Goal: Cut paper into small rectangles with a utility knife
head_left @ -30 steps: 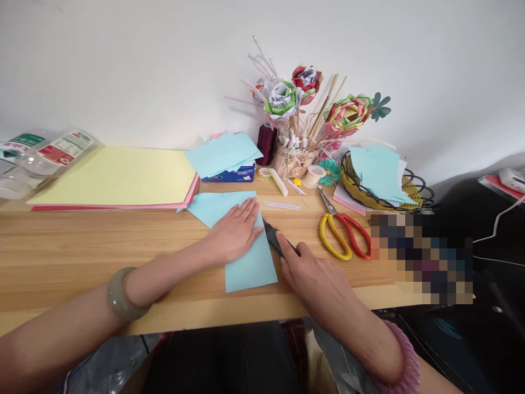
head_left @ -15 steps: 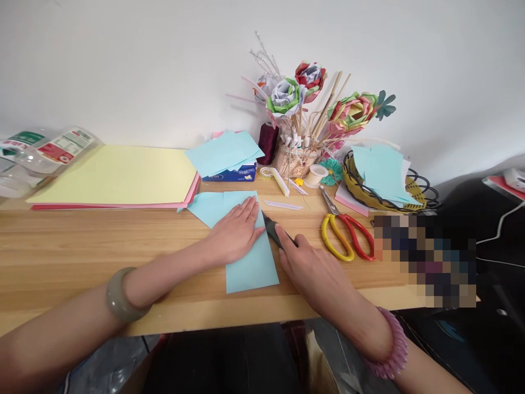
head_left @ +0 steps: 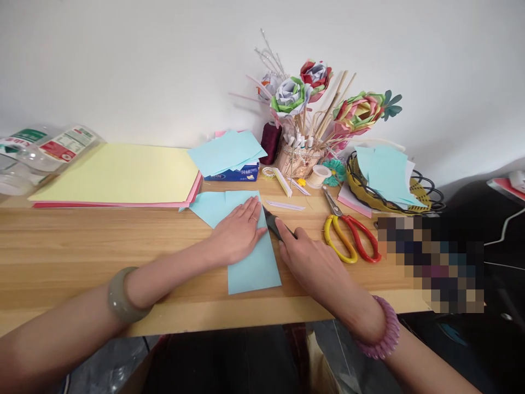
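Pressed flat on a folded light-blue paper (head_left: 255, 268), my left hand (head_left: 240, 230) is open with its fingers stretched out. My right hand (head_left: 311, 257) is closed around a dark craft knife (head_left: 273, 223), with the index finger lying along its top. The knife's front end is at the paper's right edge, near its upper corner; the blade itself is hard to make out. Another light-blue piece (head_left: 209, 207) reaches out to the left from under the folded paper. Scissors (head_left: 351, 235) with one yellow and one red handle lie to the right of my right hand.
Yellow sheets (head_left: 118, 175) over pink ones are stacked at left, beside plastic bottles (head_left: 53, 150). Blue paper pieces (head_left: 227, 152) rest on a blue box (head_left: 233, 172). Behind stand a pot (head_left: 297, 161) of paper flowers, a thread spool (head_left: 319, 176) and a basket (head_left: 353, 189) with paper.
The view has shifted slightly, so most things sit a little further right. My right hand and the knife have moved slightly up along the paper's edge; my left hand stays flat on the paper.
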The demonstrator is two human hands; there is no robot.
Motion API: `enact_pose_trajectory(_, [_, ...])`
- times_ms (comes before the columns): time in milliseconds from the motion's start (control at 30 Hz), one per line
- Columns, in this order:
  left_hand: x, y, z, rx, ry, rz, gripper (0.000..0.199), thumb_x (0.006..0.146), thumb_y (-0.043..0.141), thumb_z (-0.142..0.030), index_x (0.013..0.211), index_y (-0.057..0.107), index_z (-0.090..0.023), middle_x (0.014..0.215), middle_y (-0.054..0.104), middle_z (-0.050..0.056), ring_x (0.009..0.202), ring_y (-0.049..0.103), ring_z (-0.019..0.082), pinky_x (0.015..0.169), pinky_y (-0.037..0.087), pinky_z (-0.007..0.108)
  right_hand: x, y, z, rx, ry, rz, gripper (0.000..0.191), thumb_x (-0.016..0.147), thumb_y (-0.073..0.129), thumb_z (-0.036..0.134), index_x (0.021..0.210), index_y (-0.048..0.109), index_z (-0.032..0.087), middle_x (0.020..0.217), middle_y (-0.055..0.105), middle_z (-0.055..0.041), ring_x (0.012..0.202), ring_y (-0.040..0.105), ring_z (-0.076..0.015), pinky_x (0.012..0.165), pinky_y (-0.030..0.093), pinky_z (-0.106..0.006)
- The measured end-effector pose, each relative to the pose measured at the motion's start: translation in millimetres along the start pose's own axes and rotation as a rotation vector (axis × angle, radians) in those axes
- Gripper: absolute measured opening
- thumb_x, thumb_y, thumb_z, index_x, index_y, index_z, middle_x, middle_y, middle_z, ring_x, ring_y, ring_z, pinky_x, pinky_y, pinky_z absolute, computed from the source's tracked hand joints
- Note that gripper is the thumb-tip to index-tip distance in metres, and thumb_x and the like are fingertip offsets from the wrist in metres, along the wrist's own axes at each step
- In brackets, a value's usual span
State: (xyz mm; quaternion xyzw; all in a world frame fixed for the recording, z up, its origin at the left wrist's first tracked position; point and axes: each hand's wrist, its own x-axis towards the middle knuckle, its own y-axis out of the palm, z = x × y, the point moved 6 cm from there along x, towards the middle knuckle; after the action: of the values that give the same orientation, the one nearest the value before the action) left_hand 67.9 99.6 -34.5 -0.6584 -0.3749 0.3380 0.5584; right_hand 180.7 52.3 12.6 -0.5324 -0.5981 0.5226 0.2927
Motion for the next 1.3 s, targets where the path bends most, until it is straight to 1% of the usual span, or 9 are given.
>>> enact_pose_trajectory(300, [0, 0.1, 0, 0.004, -0.004, -0.005, 0.062, 0.097, 0.02, -0.04, 0.143, 0.016, 0.001, 0.151, 0.01, 0.017, 0.14, 0.009, 0.024, 0.114, 0.017, 0.039, 8, -6, 1, 0.02, 0.014, -0.016, 0.048, 0.094, 0.032, 0.024, 0.142, 0.025, 0.017, 0.096, 0.062, -0.0115, 0.072, 0.067, -0.0229, 0.054, 0.047, -0.029])
enact_pose_trajectory(633, [0, -0.4, -1, 0.02, -0.002, 0.005, 0.062, 0.097, 0.021, -0.039, 0.143, 0.016, 0.002, 0.151, 0.01, 0.018, 0.14, 0.009, 0.025, 0.114, 0.016, 0.039, 25, -6, 2, 0.049, -0.003, -0.06, 0.049, 0.095, 0.031, 0.029, 0.141, 0.026, 0.014, 0.098, 0.062, -0.0131, 0.073, 0.067, -0.0235, 0.056, 0.048, -0.03])
enact_pose_trajectory(833, [0, -0.4, -1, 0.007, 0.013, -0.017, 0.062, 0.097, 0.022, -0.039, 0.143, 0.017, 0.002, 0.151, 0.011, 0.018, 0.14, 0.01, 0.025, 0.114, 0.017, 0.038, 30, -6, 2, 0.072, -0.015, -0.071, 0.049, 0.095, 0.031, 0.028, 0.141, 0.026, 0.014, 0.097, 0.062, -0.0132, 0.075, 0.066, -0.0252, 0.057, 0.048, -0.032])
enact_pose_trajectory(967, [0, 1.1, 0, -0.013, 0.022, -0.036, 0.062, 0.097, 0.021, -0.04, 0.142, 0.019, 0.003, 0.151, 0.012, 0.02, 0.14, 0.011, 0.026, 0.114, 0.018, 0.04, 43, -6, -4, 0.1, 0.006, -0.082, 0.047, 0.095, 0.027, 0.024, 0.14, 0.025, 0.011, 0.102, 0.061, -0.0176, 0.082, 0.066, -0.025, 0.063, 0.048, -0.033])
enact_pose_trajectory(1067, [-1, 2.1, 1, -0.043, 0.032, -0.052, 0.062, 0.096, 0.021, -0.04, 0.142, 0.021, 0.002, 0.15, 0.013, 0.02, 0.14, 0.011, 0.026, 0.113, 0.017, 0.041, 57, -5, -11, 0.131, 0.037, -0.101, 0.045, 0.095, 0.027, 0.023, 0.139, 0.028, 0.012, 0.099, 0.062, -0.0169, 0.082, 0.066, -0.0249, 0.065, 0.048, -0.033])
enact_pose_trajectory(1133, [-1, 1.4, 1, -0.106, 0.038, -0.071, 0.06, 0.096, 0.022, -0.038, 0.141, 0.023, 0.001, 0.151, 0.014, 0.019, 0.14, 0.011, 0.026, 0.113, 0.017, 0.041, 64, -5, -15, 0.153, 0.049, -0.127, 0.044, 0.095, 0.028, 0.026, 0.137, 0.031, 0.016, 0.099, 0.061, -0.0154, 0.079, 0.066, -0.0247, 0.064, 0.048, -0.034])
enact_pose_trajectory(1200, [-1, -2.1, 4, -0.296, 0.037, -0.11, 0.059, 0.093, 0.03, -0.037, 0.139, 0.028, 0.0, 0.15, 0.018, 0.018, 0.14, 0.013, 0.025, 0.114, 0.014, 0.041, 65, -7, -19, 0.172, 0.057, -0.173, 0.044, 0.095, 0.03, 0.028, 0.137, 0.032, 0.018, 0.104, 0.059, -0.0158, 0.078, 0.065, -0.0242, 0.063, 0.048, -0.034])
enact_pose_trajectory(1233, [-2, -4.9, 6, -0.416, 0.032, -0.138, 0.058, 0.091, 0.033, -0.036, 0.138, 0.032, -0.001, 0.15, 0.021, 0.017, 0.14, 0.015, 0.024, 0.114, 0.013, 0.04, 63, -9, -20, 0.179, 0.061, -0.205, 0.044, 0.095, 0.031, 0.029, 0.138, 0.033, 0.019, 0.108, 0.057, -0.0167, 0.081, 0.065, -0.0248, 0.063, 0.048, -0.034])
enact_pose_trajectory(1300, [-4, -11.4, 13, -0.625, 0.006, -0.206, 0.054, 0.089, 0.035, -0.033, 0.136, 0.038, -0.006, 0.148, 0.028, 0.013, 0.139, 0.02, 0.022, 0.114, 0.014, 0.038, 54, -15, -20, 0.188, 0.061, -0.285, 0.046, 0.095, 0.031, 0.027, 0.139, 0.031, 0.017, 0.115, 0.053, -0.0198, 0.094, 0.061, -0.0279, 0.069, 0.049, -0.038])
